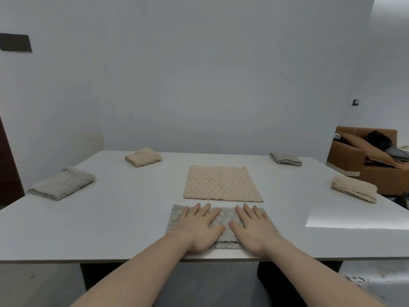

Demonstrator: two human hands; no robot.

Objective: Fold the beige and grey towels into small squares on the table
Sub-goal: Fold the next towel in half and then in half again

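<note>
A grey towel (224,218), folded into a long band, lies at the near edge of the white table (124,218). My left hand (199,227) presses flat on its left half with straight fingers. My right hand (252,228) presses flat on its right half the same way. Just beyond it a beige towel (222,183) lies spread flat as a large square in the middle of the table.
Folded towels sit around the table: a grey one (63,183) at the left, a beige one (143,157) at the far left, a grey one (286,159) at the far right, a beige one (354,188) at the right edge. A brown sofa (363,156) stands beyond the right side.
</note>
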